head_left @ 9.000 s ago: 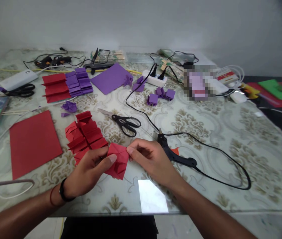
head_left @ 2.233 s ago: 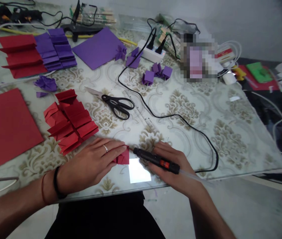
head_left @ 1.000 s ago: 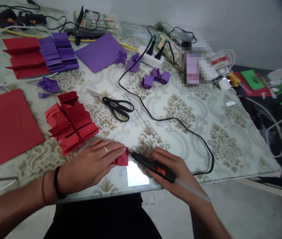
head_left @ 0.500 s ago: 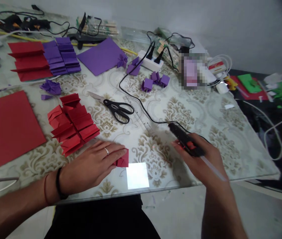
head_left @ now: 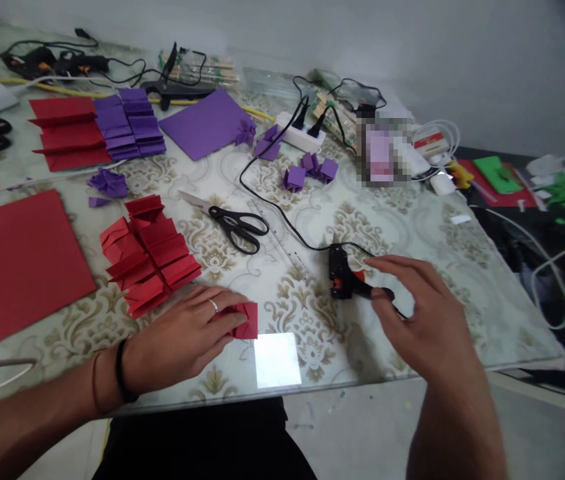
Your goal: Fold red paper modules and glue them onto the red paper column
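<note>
My left hand (head_left: 187,327), with a ring on one finger, presses a small folded red paper piece (head_left: 248,321) down on the table. Its fingers lie over most of the piece, so only the right end shows. On the right, a black glue gun (head_left: 341,273) with orange parts rests on the tabletop, its handle pointing toward my right hand (head_left: 420,307). That hand is open around the handle's end, thumb and fingers apart; whether the thumb touches the handle I cannot tell.
Black-handled scissors (head_left: 237,225) and a clear ruler (head_left: 282,243) lie mid-table. Pleated red paper (head_left: 150,257), a red sheet (head_left: 25,267) and purple folded pieces (head_left: 294,178) surround them. The glue gun's cord runs to a white power strip (head_left: 302,137).
The glue gun has gone from my right hand's grip onto the table, and that hand's fingers have opened. My left hand stays on the red piece.
</note>
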Action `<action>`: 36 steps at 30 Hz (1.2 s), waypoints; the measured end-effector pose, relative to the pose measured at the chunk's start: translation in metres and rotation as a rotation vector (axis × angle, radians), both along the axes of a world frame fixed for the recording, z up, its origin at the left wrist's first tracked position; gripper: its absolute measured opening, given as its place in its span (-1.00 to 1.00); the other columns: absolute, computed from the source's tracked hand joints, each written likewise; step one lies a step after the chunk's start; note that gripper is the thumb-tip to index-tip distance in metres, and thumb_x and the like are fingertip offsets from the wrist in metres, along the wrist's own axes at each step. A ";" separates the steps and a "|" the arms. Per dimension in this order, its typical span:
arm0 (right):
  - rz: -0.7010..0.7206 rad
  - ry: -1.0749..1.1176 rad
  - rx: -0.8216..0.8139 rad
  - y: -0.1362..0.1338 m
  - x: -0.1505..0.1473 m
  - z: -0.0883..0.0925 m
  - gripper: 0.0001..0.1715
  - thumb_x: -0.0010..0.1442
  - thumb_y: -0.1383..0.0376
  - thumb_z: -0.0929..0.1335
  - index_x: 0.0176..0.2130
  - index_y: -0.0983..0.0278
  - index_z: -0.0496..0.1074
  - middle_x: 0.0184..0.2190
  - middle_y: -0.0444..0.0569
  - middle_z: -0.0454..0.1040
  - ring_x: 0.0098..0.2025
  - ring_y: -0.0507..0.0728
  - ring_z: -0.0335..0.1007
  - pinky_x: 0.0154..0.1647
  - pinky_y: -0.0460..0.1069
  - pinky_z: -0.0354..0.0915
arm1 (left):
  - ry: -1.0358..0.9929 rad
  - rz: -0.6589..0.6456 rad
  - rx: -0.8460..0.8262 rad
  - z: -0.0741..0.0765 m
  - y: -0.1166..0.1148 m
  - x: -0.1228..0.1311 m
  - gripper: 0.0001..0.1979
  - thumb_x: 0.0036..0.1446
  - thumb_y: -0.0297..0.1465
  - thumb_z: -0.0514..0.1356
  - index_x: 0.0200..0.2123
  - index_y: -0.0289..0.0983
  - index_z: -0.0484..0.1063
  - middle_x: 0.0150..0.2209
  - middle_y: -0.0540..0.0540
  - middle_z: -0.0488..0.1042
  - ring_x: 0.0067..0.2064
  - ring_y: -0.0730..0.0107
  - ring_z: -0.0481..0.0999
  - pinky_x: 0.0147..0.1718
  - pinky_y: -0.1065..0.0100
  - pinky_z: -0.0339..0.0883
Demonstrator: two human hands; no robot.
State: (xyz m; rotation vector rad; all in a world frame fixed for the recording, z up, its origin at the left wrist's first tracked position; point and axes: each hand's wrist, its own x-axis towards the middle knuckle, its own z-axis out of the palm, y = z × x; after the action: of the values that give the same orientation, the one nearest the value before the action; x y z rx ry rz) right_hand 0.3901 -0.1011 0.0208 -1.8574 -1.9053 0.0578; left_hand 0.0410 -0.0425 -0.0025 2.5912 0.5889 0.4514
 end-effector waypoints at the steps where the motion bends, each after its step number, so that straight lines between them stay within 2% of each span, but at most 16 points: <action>1: 0.032 0.049 -0.007 0.001 -0.015 0.003 -0.67 0.39 0.31 0.30 0.07 0.22 0.54 0.02 0.18 0.56 0.08 0.37 0.54 0.16 0.30 0.45 | -0.006 -0.003 -0.001 0.000 0.000 0.000 -0.74 0.42 -0.50 0.16 0.12 -0.29 0.48 0.17 -0.23 0.53 0.18 0.06 0.51 0.20 0.02 0.44; 4: 0.258 0.233 -0.211 0.008 -0.064 0.004 -0.73 0.45 0.31 0.31 0.06 0.20 0.54 0.00 0.11 0.58 0.07 0.28 0.55 0.12 0.21 0.47 | -0.032 -0.004 -0.011 0.000 0.000 0.001 -0.75 0.43 -0.51 0.15 0.11 -0.30 0.46 0.18 -0.23 0.52 0.20 0.09 0.49 0.23 0.03 0.43; 7: 0.399 0.362 -0.384 0.020 -0.099 -0.003 -0.79 0.43 0.33 0.38 0.05 0.22 0.53 -0.03 0.05 0.60 0.05 0.22 0.55 0.12 0.14 0.46 | -0.055 -0.012 -0.043 -0.002 -0.001 0.001 -0.76 0.44 -0.52 0.15 0.12 -0.29 0.45 0.19 -0.24 0.49 0.23 0.11 0.46 0.26 0.04 0.41; 11: 0.429 0.462 -0.512 0.036 -0.111 -0.006 -0.90 0.32 0.43 0.46 -0.17 0.25 0.58 -0.21 -0.05 0.59 -0.17 0.13 0.53 -0.08 0.02 0.41 | -0.062 0.005 -0.063 -0.007 -0.002 -0.002 -0.64 0.41 -0.53 0.17 0.22 -0.26 0.41 0.21 -0.27 0.45 0.23 0.08 0.46 0.24 0.03 0.45; 13: 0.419 0.518 -0.558 0.041 -0.109 -0.004 -0.87 0.29 0.46 0.46 -0.29 0.25 0.57 -0.33 -0.11 0.54 -0.29 0.08 0.46 -0.22 -0.02 0.34 | -0.080 0.042 -0.089 -0.006 -0.002 -0.003 -0.54 0.38 -0.52 0.21 0.31 -0.23 0.35 0.22 -0.28 0.43 0.23 0.07 0.48 0.22 0.04 0.47; 16: 0.404 0.642 -0.588 0.048 -0.108 0.003 -0.89 0.30 0.39 0.46 -0.32 0.24 0.55 -0.39 -0.16 0.50 -0.36 0.05 0.38 -0.31 -0.05 0.28 | -0.128 0.157 -0.261 0.003 0.002 -0.003 -0.44 0.33 -0.39 0.31 0.34 -0.19 0.30 0.24 -0.25 0.45 0.26 0.08 0.49 0.26 0.07 0.44; 18: 0.394 0.704 -0.590 0.051 -0.109 0.009 -0.90 0.31 0.31 0.46 -0.30 0.24 0.55 -0.39 -0.17 0.51 -0.34 0.05 0.38 -0.30 -0.06 0.28 | -0.163 0.278 -0.425 0.012 0.006 -0.002 -0.51 0.35 -0.30 0.31 0.28 -0.18 0.36 0.19 -0.18 0.54 0.20 0.12 0.55 0.21 0.12 0.46; 21: 0.393 0.761 -0.596 0.054 -0.113 0.013 -0.89 0.30 0.28 0.47 -0.31 0.23 0.56 -0.41 -0.18 0.50 -0.33 0.05 0.38 -0.29 -0.06 0.27 | -0.152 0.360 -0.650 0.023 0.010 0.000 -0.75 0.40 -0.27 0.22 0.05 -0.18 0.57 -0.08 -0.05 0.66 -0.10 0.27 0.63 -0.11 0.30 0.50; 24: 0.397 0.810 -0.604 0.055 -0.117 0.012 -0.87 0.28 0.25 0.48 -0.32 0.23 0.56 -0.43 -0.19 0.47 -0.34 0.05 0.36 -0.30 -0.06 0.26 | -0.093 0.407 -0.743 0.026 0.011 0.001 -0.73 0.40 -0.24 0.19 -0.21 -0.19 0.68 -0.36 0.02 0.56 -0.35 0.40 0.47 -0.37 0.38 0.30; 27: 0.414 0.881 -0.625 0.054 -0.122 0.007 -0.83 0.29 0.22 0.48 -0.33 0.24 0.56 -0.43 -0.18 0.46 -0.36 0.04 0.32 -0.32 -0.06 0.24 | -0.098 0.468 -0.773 0.023 0.008 0.000 -0.66 0.38 -0.16 0.19 -0.29 -0.24 0.64 -0.43 0.03 0.43 -0.42 0.45 0.34 -0.45 0.40 0.17; 30: 0.406 0.934 -0.618 0.052 -0.126 0.003 -0.82 0.29 0.24 0.47 -0.35 0.25 0.55 -0.46 -0.19 0.46 -0.40 0.02 0.28 -0.35 -0.06 0.21 | -0.114 0.527 -0.798 0.020 0.006 -0.001 -0.61 0.35 -0.11 0.21 -0.39 -0.27 0.52 -0.47 0.06 0.33 -0.44 0.48 0.28 -0.50 0.43 0.11; 36: 0.362 0.983 -0.568 0.051 -0.128 0.000 -0.75 0.31 0.19 0.46 -0.37 0.27 0.55 -0.47 -0.16 0.48 -0.39 0.03 0.31 -0.33 -0.05 0.23 | -0.154 0.584 -0.807 0.026 0.007 0.003 -0.62 0.28 -0.14 0.21 -0.49 -0.26 0.38 -0.53 0.08 0.23 -0.50 0.50 0.18 -0.57 0.45 0.01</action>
State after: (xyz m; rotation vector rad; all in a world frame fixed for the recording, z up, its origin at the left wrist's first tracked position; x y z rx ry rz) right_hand 0.2620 -0.0499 0.0213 -1.2955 -1.5025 1.4566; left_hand 0.0438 -0.0356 0.0239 1.5864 1.1854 0.4585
